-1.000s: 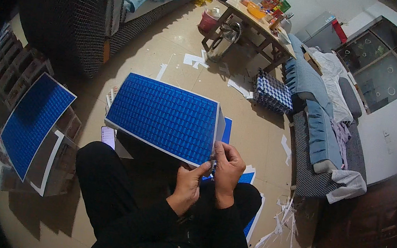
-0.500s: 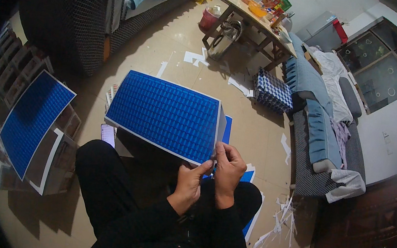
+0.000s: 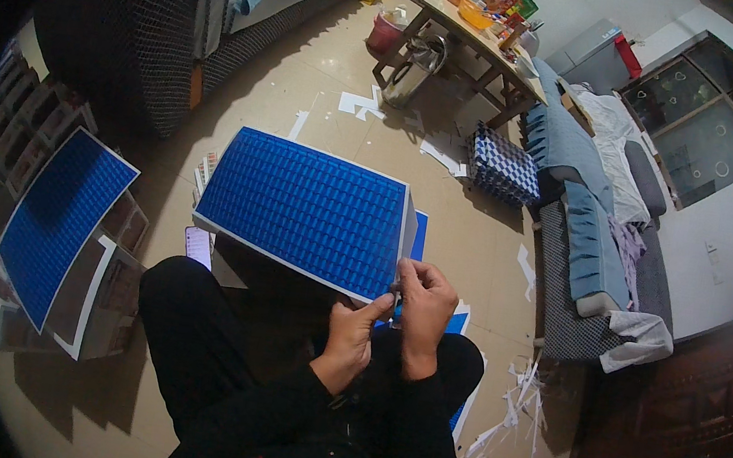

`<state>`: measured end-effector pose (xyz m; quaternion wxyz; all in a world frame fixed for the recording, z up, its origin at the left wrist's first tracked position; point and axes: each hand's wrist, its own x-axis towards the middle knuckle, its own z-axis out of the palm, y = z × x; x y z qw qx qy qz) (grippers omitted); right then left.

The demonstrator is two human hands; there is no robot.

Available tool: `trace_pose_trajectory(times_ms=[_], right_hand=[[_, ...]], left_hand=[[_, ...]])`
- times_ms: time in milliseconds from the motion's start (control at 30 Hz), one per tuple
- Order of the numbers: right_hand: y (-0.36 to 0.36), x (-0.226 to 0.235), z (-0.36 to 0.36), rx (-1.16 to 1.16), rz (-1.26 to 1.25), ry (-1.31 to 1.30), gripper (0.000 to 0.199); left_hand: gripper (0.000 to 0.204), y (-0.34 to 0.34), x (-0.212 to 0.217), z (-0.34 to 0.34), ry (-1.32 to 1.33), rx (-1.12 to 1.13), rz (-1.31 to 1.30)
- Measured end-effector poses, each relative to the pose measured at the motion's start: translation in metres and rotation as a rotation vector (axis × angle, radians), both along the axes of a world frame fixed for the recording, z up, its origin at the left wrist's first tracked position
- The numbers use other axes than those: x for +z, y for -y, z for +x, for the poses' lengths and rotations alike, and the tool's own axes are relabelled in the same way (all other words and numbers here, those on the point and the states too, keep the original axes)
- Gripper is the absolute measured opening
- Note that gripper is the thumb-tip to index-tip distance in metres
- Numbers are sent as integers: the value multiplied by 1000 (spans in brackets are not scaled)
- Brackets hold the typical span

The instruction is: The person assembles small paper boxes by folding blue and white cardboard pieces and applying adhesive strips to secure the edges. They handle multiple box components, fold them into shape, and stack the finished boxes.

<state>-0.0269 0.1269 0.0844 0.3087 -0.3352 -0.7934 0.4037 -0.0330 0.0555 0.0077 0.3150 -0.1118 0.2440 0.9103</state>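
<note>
In front of my knees is a blue panel (image 3: 304, 212) with a roof-tile pattern and white edges, tilted on what looks like a model house. My left hand (image 3: 351, 337) grips its near right corner, thumb on top and fingers underneath, out of sight. Beside it my right hand (image 3: 422, 309) pinches the panel's right edge between thumb and fingertips. Partly hidden under my right hand and knee are more blue sheets (image 3: 420, 236). A similar blue roof panel (image 3: 67, 224) rests on a model building to my left.
A lit phone (image 3: 198, 247) lies by my left knee. White paper strips (image 3: 503, 420) litter the floor at right, with scraps (image 3: 362, 105) farther off. A checked basket (image 3: 504, 165) stands before the sofa (image 3: 588, 247). Small model houses (image 3: 42, 111) line the left; a table (image 3: 489, 47) stands beyond.
My right hand has shifted very slightly at the panel's edge. Both hands keep their hold, and the panel stays almost in place.
</note>
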Motion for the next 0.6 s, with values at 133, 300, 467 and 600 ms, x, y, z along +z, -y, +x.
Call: trace_pose_trajectory(times_ms=[133,300,467,600], right_hand=[[0,6,-2,9,-25,62,19],[1,17,-5,31,-42,171,21],[-14,12,-3,46,5,243,25],[-14,15,-5,53,33,290,30]], left_hand=[[34,0,-1,-1,-13,-8,-7],[36,1,-5,-2,-3,1,-8],[40,-1,-4,-1,-25,-4,14],[41,-1,-8,-1,-25,6,17]])
